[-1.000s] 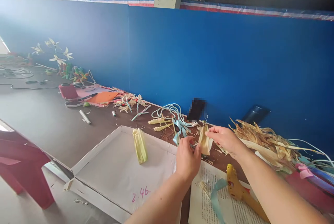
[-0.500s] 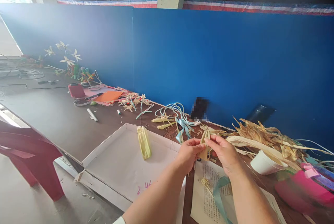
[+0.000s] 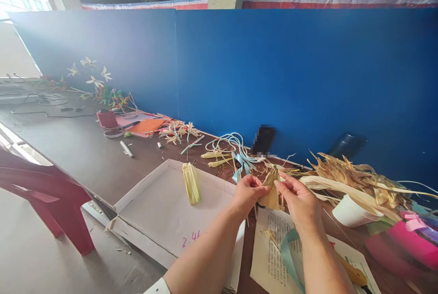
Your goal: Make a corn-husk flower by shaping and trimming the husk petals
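Note:
Between my two hands is a piece of dried corn husk [image 3: 272, 196], gathered at the top and hanging flat below. My left hand [image 3: 249, 195] pinches its left edge with thumb and fingers. On the right side my right hand [image 3: 297, 198] pinches it near the gathered top. Another pleated, yellow-green husk bundle [image 3: 190, 183] lies in the shallow white box lid [image 3: 150, 212] to the left. Below my hands a printed sheet [image 3: 267, 257] lies on the table, with a teal ribbon [image 3: 289, 257] across it.
A heap of dried husks [image 3: 362, 180] and a white cup [image 3: 356, 212] lie to the right, near a pink object [image 3: 393, 244]. Blue cord [image 3: 236, 139] and husk flowers [image 3: 178, 133] line the blue partition [image 3: 290, 75]. A red chair [image 3: 58, 202] stands at the left.
The husk piece between my fingers now spreads wider and shows a flatter face. My hands stay close together, and the whole view has shifted slightly.

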A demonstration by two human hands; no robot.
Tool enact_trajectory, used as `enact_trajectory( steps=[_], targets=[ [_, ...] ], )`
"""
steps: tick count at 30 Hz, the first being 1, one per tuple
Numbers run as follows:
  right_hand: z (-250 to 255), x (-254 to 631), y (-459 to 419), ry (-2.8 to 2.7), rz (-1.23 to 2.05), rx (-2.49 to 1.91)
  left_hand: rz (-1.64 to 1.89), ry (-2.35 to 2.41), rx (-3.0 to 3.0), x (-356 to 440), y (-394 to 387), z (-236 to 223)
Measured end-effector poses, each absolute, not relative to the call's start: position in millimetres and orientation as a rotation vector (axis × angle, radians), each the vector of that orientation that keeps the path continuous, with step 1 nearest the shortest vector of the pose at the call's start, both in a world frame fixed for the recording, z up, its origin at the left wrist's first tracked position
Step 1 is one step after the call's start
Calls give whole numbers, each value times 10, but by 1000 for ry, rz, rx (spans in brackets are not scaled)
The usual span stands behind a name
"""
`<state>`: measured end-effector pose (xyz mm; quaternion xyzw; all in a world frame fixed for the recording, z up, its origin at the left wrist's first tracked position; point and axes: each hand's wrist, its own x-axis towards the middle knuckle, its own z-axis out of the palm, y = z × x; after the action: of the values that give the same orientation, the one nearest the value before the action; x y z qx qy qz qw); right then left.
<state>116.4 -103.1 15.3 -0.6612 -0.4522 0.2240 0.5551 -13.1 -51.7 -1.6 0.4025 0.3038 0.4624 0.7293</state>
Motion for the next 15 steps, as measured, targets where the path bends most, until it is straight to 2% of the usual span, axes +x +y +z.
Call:
enact_trajectory(
  steps=[8, 12, 15],
  targets=[
    [182, 1167, -1075, -1135, 432, -1543, 911, 684, 1055, -174, -511, -43],
    [190, 1180, -1066, -1068, 432, -1592, 1102, 785, 946, -211, -456, 0],
    [149, 1240, -1041, -1210, 300, -1896, 1308, 810, 855, -242, -440, 63]
  ],
)
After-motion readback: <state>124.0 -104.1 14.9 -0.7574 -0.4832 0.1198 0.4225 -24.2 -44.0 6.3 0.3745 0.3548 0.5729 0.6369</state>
